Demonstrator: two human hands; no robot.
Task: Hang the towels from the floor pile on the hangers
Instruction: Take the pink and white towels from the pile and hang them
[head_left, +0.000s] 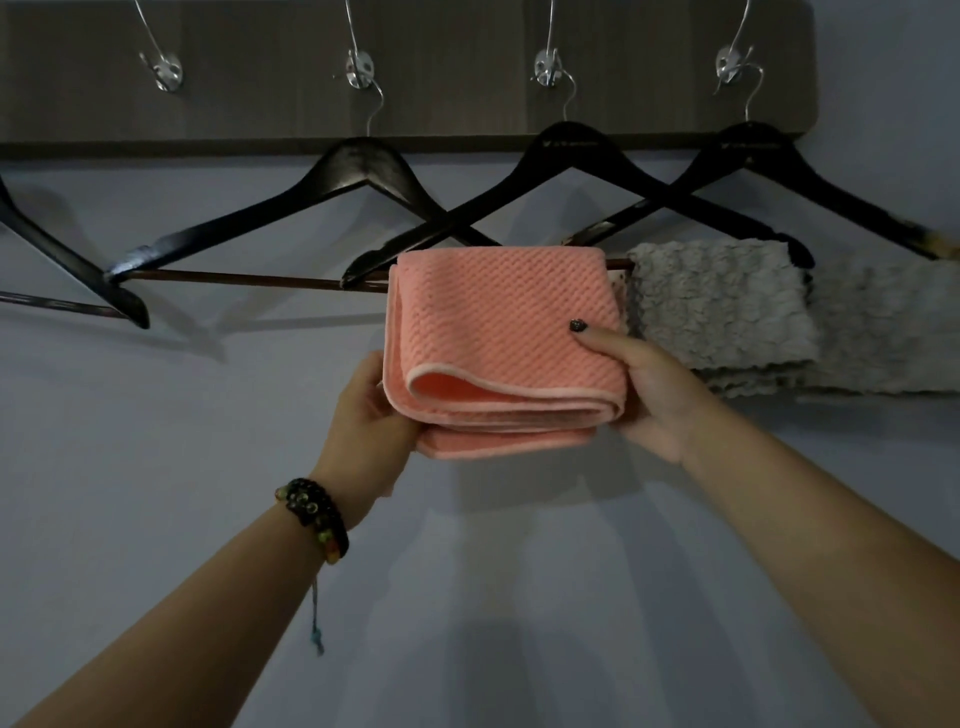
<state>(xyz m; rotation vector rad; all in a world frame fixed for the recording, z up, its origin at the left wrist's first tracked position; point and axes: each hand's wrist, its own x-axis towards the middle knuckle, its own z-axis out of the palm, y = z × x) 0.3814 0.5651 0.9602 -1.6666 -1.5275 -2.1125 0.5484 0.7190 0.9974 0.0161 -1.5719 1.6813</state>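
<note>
A folded pink waffle-weave towel (498, 322) hangs over the bottom bar of a black hanger (358, 166). My left hand (371, 410) grips the towel's lower left corner from below. On the right edge, my right hand (649, 384) holds the towel, thumb on its front face and fingers behind. To the right, a grey fluffy towel (717, 306) is draped over another black hanger (566, 150). A second grey towel (883, 322) hangs further right on a third hanger (753, 145). The floor pile is out of view.
A dark wooden rail (441, 67) with several metal hooks (166, 73) runs along the top of the pale wall. Another black hanger (62, 260) with a bare bar shows at the far left. The hangers overlap one another.
</note>
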